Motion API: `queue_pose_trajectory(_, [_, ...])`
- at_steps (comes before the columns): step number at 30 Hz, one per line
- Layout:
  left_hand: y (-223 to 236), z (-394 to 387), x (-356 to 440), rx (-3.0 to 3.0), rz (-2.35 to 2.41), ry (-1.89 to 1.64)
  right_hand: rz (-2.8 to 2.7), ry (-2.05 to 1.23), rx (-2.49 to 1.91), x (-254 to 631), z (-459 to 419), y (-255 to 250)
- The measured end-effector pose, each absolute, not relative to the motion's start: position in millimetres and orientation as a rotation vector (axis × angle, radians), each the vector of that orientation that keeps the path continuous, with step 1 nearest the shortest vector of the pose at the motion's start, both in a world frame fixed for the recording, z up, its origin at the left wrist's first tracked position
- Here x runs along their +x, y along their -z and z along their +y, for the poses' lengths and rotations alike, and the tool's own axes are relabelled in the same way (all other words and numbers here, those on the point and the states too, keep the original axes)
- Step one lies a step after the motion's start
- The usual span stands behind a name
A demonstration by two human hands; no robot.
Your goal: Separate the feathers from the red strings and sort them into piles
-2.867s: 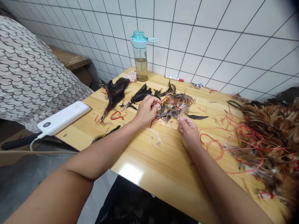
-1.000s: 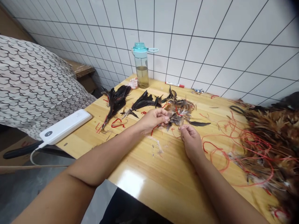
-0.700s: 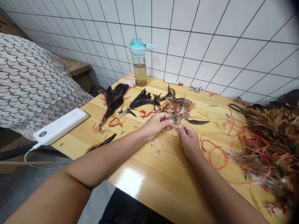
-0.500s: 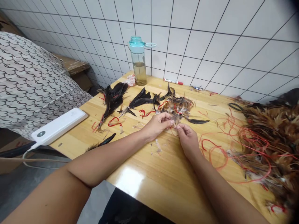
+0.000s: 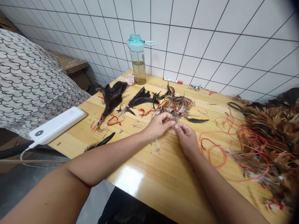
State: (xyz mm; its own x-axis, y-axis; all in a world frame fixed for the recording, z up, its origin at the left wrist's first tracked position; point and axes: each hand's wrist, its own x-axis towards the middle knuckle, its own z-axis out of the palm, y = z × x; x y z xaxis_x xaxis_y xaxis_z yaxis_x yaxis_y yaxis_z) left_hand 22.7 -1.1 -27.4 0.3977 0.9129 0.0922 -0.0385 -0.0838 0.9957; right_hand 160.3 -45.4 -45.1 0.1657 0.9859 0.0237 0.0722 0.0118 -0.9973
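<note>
At the centre of the pale wooden table (image 5: 149, 174), the left hand (image 5: 161, 126) and right hand (image 5: 188, 137) pinch a small grey-brown feather tuft (image 5: 176, 118); at eleven o'clock beyond, a clear, blue-lidded plastic bottle (image 5: 138, 68) holds yellowish liquid.

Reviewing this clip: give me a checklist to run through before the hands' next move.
1. Both hands in view, left hand and right hand: ok.
2. Fingertips closed: ok.
3. Small item in the grip secure: cannot tell, fingers cover it.
4. Table free of scraps near the hands: not ok.
5. Bottle upright: ok.
6. Red string clear of the right forearm: cannot tell, it runs up to the forearm's edge in view.
</note>
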Motion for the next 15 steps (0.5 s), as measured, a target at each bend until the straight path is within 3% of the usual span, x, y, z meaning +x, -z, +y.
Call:
queue_pose_trajectory(6, [22,7,17,1.506,0.860,-0.961,-1.140,-1.024,-1.323,162,-46,44])
queue_pose_trajectory(11, [19,54,-24,1.809,1.367,-1.200,-1.120,-0.984,-1.352,164,-47,41])
queue_pose_trajectory(15, [22,82,-56,1.936,1.651,-1.052,-1.129,-0.991,-1.368,165,-48,38])
